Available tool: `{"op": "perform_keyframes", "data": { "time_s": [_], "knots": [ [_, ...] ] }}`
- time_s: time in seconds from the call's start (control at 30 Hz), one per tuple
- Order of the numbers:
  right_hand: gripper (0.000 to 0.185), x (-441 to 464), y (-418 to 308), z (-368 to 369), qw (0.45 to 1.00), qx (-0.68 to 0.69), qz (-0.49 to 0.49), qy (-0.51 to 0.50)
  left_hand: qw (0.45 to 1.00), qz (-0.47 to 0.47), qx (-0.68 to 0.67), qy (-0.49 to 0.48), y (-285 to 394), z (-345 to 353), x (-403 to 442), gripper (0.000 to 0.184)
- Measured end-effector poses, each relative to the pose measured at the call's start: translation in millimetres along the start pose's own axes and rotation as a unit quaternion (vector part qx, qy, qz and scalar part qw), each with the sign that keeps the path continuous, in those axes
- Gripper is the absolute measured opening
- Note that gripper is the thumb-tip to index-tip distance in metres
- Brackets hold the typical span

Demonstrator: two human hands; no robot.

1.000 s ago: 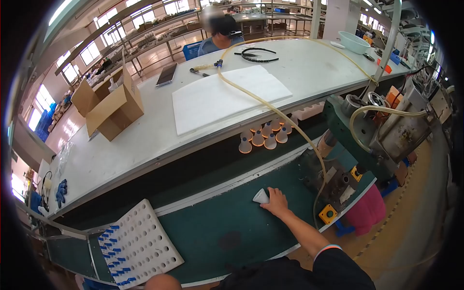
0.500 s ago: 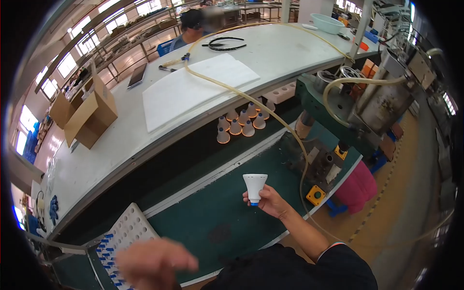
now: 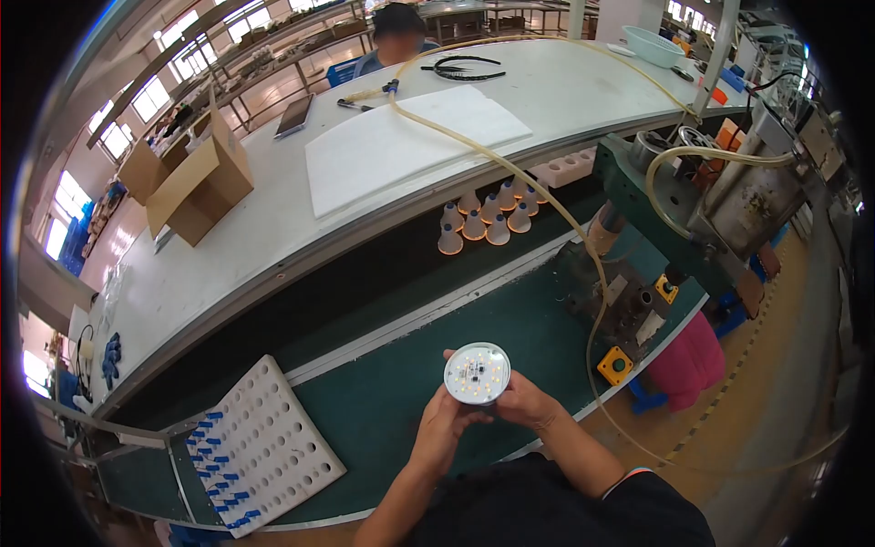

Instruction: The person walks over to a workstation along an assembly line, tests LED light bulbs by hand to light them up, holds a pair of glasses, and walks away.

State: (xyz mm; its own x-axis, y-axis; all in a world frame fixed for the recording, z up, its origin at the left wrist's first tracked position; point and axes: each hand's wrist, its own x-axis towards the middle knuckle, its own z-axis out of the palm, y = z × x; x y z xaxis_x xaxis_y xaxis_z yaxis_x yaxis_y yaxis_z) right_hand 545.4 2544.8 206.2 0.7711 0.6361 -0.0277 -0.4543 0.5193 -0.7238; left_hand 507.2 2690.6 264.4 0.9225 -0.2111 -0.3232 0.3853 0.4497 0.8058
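An LED bulb (image 3: 477, 372) is held over the green bench, its round face with the LED board turned up toward me. My left hand (image 3: 441, 421) closes around its left side, one fingertip showing at the upper left rim. From the right, my right hand (image 3: 526, 401) grips the body below the rim. The bulb's base is hidden under the face and fingers. To the left lies a white foam tray (image 3: 290, 421) with rows of holes; several blue-ended pieces (image 3: 217, 462) stand along its left edge.
Several bulbs with orange-lit rims (image 3: 497, 230) stand under the white table (image 3: 264, 239). A press machine (image 3: 674, 205) is at the right, with a button box (image 3: 615, 365) nearby. A yellowish hose (image 3: 510, 166) crosses the scene. A cardboard box (image 3: 205, 187) and a seated person (image 3: 394, 41) are further back.
My left hand has come from the lower left to the bulb and now holds it too. The bulb has tipped from base-down side view to show its LED face.
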Motion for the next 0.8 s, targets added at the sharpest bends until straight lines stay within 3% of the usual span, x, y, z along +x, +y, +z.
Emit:
{"op": "perform_keyframes", "data": {
  "time_s": [0.17, 0.2, 0.27, 0.37, 0.43, 0.57, 0.63, 0.77, 0.8],
  "knots": [
    [0.078, -3, -14, 10, 0.997, -0.073, -0.022, -0.017, 0.996, -0.054, -0.075, -0.015, -7, -6, -3, 0.036],
    [0.079, -7, -11, 4, 0.996, -0.085, 0.021, -0.011, 0.996, -0.05, -0.075, -0.018, -9, -7, -2, 0.036],
    [0.079, -7, -6, -6, 0.993, -0.097, 0.062, -0.004, 0.983, -0.086, -0.124, -0.103, -14, -13, -2, 0.04],
    [0.079, -6, 2, -11, 0.994, -0.107, 0.029, -0.019, 0.954, -0.131, -0.2, -0.181, -14, -16, -5, 0.047],
    [0.078, -4, 3, -8, 0.995, -0.095, -0.014, -0.014, 0.967, -0.098, -0.19, -0.135, -16, -14, -6, 0.046],
    [0.08, -8, -8, 11, 0.999, -0.027, 0.025, -0.018, 0.992, 0.01, -0.126, -0.003, -9, -1, -7, 0.042],
    [0.084, -4, -8, 24, 0.993, -0.052, -0.074, 0.071, 0.994, 0.011, -0.105, 0.008, -7, 2, -9, 0.041],
    [0.084, -4, -13, 35, 0.994, 0.004, -0.05, 0.094, 0.997, -0.003, -0.073, -0.007, -5, -1, -12, 0.04],
    [0.075, -4, -12, 32, 0.996, 0.01, -0.042, 0.079, 0.997, -0.003, -0.074, -0.007, -4, -1, -13, 0.04]
  ]
}}
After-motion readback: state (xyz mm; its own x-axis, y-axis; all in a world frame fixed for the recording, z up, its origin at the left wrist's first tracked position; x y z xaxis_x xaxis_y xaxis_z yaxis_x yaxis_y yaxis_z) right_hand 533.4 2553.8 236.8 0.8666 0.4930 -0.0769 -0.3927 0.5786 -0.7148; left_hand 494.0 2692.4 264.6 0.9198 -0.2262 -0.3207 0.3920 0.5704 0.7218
